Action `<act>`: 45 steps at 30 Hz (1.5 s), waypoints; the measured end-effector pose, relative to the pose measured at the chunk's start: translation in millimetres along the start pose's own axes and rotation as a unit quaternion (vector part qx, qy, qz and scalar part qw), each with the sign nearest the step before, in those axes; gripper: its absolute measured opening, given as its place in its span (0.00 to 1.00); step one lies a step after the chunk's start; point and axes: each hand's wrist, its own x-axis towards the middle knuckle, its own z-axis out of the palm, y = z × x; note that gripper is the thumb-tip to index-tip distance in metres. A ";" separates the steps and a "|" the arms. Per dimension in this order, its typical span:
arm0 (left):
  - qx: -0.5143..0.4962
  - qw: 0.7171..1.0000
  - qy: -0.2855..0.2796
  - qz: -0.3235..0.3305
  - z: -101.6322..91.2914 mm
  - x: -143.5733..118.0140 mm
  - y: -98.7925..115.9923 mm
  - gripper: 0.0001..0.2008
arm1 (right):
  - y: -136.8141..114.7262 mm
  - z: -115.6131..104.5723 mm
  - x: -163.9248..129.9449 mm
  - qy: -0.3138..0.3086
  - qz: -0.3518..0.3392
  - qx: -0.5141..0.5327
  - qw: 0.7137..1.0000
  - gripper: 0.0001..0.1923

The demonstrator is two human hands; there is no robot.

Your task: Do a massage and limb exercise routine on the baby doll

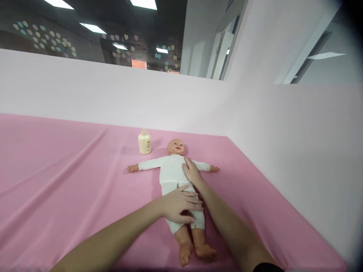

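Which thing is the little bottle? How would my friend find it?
Start at the big pink cloth covering the table, and look to its far edge by the pale wall. There a baby doll in white lies on its back under the left hand and right hand. The bottle stands upright just beside the doll's head, small, cream-coloured, the only standing thing.

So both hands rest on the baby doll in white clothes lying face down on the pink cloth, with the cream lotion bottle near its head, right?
Not quite: the baby doll in white clothes lies face up, as the head view shows. Both hands, left and right, do rest on it, on the pink cloth, with the cream lotion bottle near its head.
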 end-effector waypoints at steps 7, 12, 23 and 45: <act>-0.024 0.988 0.126 -0.088 -9.9 -9.8 -22.4 0.16 | 2.6 2.0 0.2 0.005 0.003 0.003 1.000 0.27; -0.012 0.943 0.272 -0.192 -13.3 -27.2 -65.7 0.17 | 1.5 0.5 -0.6 -0.001 0.012 0.015 1.000 0.27; 0.007 0.870 0.363 -0.333 7.1 -36.5 -95.4 0.17 | 1.7 -2.2 -3.4 -0.010 0.016 0.047 0.999 0.28; 0.145 0.790 0.334 -0.493 12.5 -31.7 -109.4 0.14 | 10.4 2.5 -8.9 -0.002 -0.001 0.043 0.999 0.28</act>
